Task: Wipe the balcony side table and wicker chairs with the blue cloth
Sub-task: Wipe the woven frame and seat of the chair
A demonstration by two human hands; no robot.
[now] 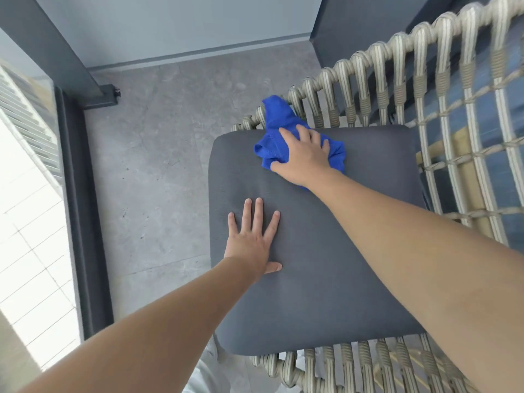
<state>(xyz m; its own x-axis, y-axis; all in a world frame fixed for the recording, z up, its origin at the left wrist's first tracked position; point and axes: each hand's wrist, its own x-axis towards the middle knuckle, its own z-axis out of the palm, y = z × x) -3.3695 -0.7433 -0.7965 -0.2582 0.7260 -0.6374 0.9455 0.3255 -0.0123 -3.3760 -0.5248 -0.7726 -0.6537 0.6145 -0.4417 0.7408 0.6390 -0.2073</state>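
A wicker chair point(397, 61) with a dark grey seat cushion point(326, 279) fills the right half of the head view. The crumpled blue cloth point(276, 120) lies on the cushion's far edge, one corner draped over the woven rim. My right hand point(304, 154) presses down on the cloth with fingers spread and mostly straight. My left hand point(253, 239) rests flat on the cushion's left side, fingers straight and apart, holding nothing. The side table is not in view.
Grey tiled balcony floor point(158, 165) stretches left of the chair. A dark frame post point(76, 194) and glass railing run along the left edge, with a building far below. A grey wall point(170, 29) closes the far end.
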